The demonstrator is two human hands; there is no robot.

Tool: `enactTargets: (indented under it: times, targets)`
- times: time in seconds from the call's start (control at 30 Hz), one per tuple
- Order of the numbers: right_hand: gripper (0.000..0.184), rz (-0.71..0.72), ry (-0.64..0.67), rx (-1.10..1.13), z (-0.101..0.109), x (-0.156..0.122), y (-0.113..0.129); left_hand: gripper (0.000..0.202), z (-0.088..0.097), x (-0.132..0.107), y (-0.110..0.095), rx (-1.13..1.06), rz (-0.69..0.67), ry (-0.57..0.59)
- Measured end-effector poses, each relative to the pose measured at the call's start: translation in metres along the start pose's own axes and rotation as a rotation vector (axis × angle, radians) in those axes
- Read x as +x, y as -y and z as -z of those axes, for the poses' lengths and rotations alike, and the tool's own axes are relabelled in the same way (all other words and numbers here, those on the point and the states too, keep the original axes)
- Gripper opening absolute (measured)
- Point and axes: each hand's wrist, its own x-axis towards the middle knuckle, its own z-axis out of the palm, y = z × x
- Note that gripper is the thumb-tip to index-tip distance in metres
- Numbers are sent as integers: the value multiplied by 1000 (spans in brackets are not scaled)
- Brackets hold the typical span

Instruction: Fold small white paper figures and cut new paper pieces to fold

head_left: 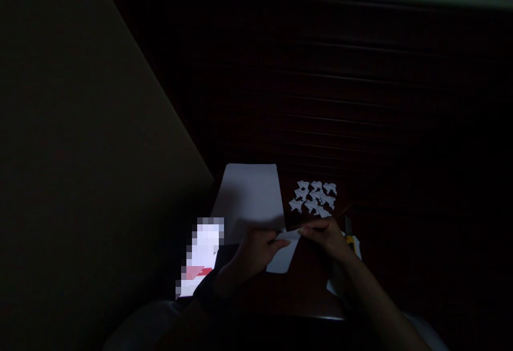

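The scene is very dark. My left hand point(256, 247) and my right hand point(326, 236) meet over a small white piece of paper point(284, 257) on a dark table, both with fingers pinched on its upper edge. A larger white sheet point(250, 193) lies flat just beyond my left hand. Several small folded white paper figures point(313, 199) sit in a cluster beyond my right hand.
A yellow-handled cutter point(349, 233) lies on another white sheet to the right of my right hand. A pixelated bright object point(200, 257) sits at the left of the table. A pale wall point(80, 142) fills the left side; dark wooden panelling point(340, 89) rises behind.
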Motion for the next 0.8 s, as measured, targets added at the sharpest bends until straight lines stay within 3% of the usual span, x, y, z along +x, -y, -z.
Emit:
enactTargets:
  times: [0.3,0.5,0.8]
  targets:
    - [17,-38,-249,36,-6,5,-7,40,0,-2,-7,-136,8,78]
    - [24,-44,-165,22,-11,6,-7,41,3,1,-9,-270,56,70]
    - [29,-58,-271,118,-18,6,-8,36,5,1,-10,-483,144,212]
